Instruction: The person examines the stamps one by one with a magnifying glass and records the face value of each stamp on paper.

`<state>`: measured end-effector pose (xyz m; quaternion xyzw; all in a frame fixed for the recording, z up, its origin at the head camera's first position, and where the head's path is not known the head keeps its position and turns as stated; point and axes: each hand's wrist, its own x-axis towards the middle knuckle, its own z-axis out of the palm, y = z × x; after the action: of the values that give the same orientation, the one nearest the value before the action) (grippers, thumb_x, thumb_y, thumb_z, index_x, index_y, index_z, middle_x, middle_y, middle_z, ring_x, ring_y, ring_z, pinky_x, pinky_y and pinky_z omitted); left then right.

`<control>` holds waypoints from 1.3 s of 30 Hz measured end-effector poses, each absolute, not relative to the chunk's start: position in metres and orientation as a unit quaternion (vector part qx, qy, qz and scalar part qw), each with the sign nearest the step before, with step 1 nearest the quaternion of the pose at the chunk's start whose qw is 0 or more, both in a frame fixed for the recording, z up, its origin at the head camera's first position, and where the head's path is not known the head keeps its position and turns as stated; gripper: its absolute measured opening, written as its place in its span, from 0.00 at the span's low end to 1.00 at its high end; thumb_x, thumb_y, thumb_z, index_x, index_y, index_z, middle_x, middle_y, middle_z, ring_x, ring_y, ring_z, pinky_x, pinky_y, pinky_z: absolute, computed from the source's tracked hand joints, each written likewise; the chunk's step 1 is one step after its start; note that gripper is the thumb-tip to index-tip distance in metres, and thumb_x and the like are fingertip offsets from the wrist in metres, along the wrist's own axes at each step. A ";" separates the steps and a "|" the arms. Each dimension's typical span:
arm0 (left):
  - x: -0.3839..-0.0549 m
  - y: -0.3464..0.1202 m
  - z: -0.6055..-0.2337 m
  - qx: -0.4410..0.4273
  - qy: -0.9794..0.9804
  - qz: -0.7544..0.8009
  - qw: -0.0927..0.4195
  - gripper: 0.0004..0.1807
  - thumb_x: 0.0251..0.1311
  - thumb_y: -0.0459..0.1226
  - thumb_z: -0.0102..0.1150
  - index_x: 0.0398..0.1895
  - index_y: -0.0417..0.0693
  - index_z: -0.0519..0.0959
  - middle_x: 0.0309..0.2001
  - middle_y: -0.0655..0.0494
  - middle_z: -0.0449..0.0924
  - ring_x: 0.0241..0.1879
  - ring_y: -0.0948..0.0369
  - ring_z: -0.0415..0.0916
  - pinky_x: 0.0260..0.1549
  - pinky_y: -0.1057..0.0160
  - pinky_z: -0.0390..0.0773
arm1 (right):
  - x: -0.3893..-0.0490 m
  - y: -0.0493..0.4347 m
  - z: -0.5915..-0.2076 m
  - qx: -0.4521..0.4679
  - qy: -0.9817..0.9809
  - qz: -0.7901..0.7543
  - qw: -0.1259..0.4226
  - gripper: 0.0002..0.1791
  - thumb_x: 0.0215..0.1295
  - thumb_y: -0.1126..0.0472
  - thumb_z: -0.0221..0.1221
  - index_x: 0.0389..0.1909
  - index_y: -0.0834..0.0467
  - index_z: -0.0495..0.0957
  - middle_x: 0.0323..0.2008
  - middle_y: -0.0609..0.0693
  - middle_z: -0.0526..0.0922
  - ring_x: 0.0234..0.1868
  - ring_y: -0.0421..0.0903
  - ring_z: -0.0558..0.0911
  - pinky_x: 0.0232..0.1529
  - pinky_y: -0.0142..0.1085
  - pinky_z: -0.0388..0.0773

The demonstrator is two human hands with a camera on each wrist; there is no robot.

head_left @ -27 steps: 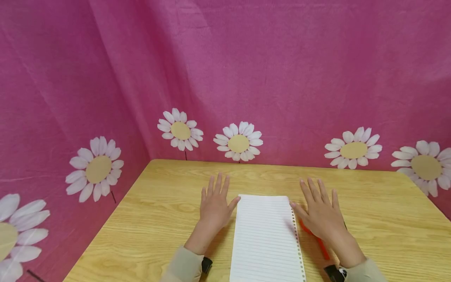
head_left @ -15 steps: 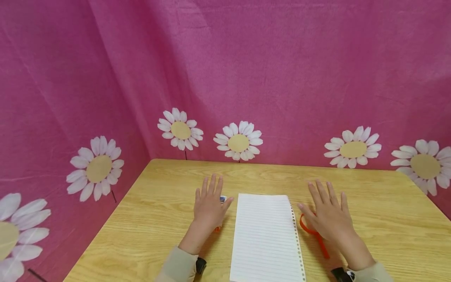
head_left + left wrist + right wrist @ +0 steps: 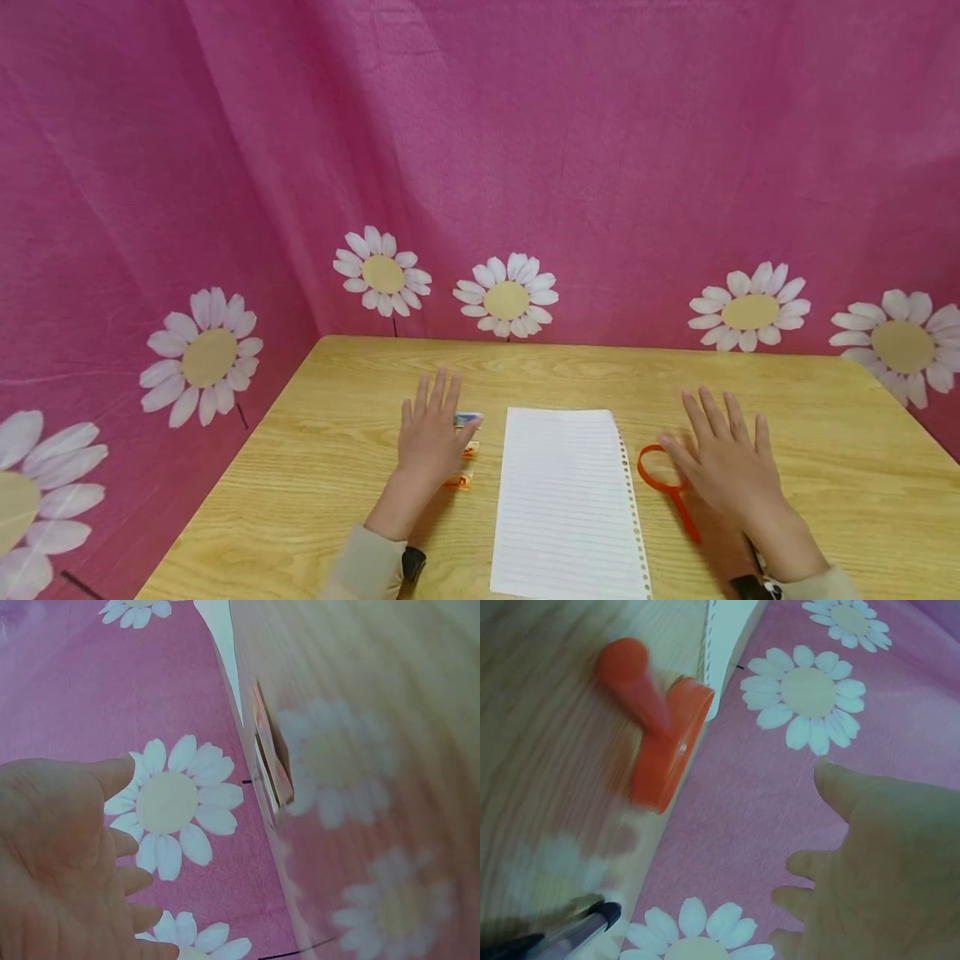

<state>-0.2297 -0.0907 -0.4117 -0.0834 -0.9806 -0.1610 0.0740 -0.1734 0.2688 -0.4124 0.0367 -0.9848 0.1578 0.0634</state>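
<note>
My left hand [image 3: 429, 450], fingers straight and spread, is held over the left part of the table and holds nothing. Partly hidden by it in the head view are a blue-and-white card-like piece [image 3: 469, 420] and orange-patterned flat pieces [image 3: 461, 481]. A white sheet of lined paper [image 3: 570, 500], punched along its right edge, lies between the hands. Over the table's right part, my right hand [image 3: 731, 467] is spread and grips nothing. Its thumb comes near the ring of an orange magnifying glass [image 3: 685, 517]. A pen [image 3: 577, 934] lies below it, mostly covered in the head view.
The wooden table [image 3: 360, 392] has a glossy surface that mirrors the surroundings. A pink curtain [image 3: 615, 167] printed with white daisies rises along its back and left edges. Dark bands [image 3: 412, 564] circle the wrists at the sleeve ends.
Both hands have moved apart, the left one leftward and the right one rightward. More of the magnifying glass and the small flat pieces now shows. The paper stays in place.
</note>
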 end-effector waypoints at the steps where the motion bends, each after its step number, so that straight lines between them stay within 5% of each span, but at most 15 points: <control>1: -0.230 -0.092 -0.411 -0.085 -0.980 -0.163 0.072 0.41 0.68 0.54 0.52 0.78 0.53 0.48 0.80 0.51 0.43 0.79 0.48 0.39 0.73 0.38 0.46 | -0.173 0.270 -0.413 0.036 -0.985 0.157 0.062 0.45 0.73 0.34 0.40 0.78 0.57 0.39 0.77 0.65 0.41 0.77 0.66 0.30 0.68 0.68 0.20; 18: -0.229 -0.112 -0.419 -0.161 -0.959 -0.230 0.031 0.49 0.63 0.52 0.60 0.78 0.46 0.45 0.79 0.47 0.44 0.78 0.44 0.40 0.71 0.36 0.48 | -0.162 0.280 -0.423 0.033 -0.984 0.159 0.069 0.46 0.73 0.35 0.41 0.77 0.62 0.42 0.77 0.65 0.44 0.77 0.64 0.30 0.69 0.66 0.19; 24: -0.228 -0.120 -0.420 -0.193 -0.947 -0.257 0.002 0.55 0.59 0.49 0.65 0.79 0.47 0.40 0.80 0.50 0.40 0.79 0.48 0.40 0.74 0.43 0.49 | -0.156 0.283 -0.429 0.033 -0.985 0.162 0.058 0.48 0.72 0.36 0.45 0.76 0.66 0.42 0.76 0.67 0.45 0.77 0.66 0.34 0.69 0.66 0.19; 39: -0.223 -0.130 -0.421 -0.227 -0.934 -0.275 -0.034 0.52 0.54 0.45 0.70 0.77 0.41 0.50 0.77 0.47 0.51 0.77 0.49 0.49 0.72 0.49 0.56 | -0.145 0.282 -0.435 0.041 -0.987 0.151 0.035 0.51 0.69 0.34 0.49 0.73 0.71 0.48 0.72 0.73 0.52 0.74 0.70 0.47 0.68 0.69 0.42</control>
<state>-0.2229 -0.1296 -0.4208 -0.2270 -0.9335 -0.2753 -0.0340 -0.1449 0.2817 -0.4346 0.0415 -0.9870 0.1511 0.0350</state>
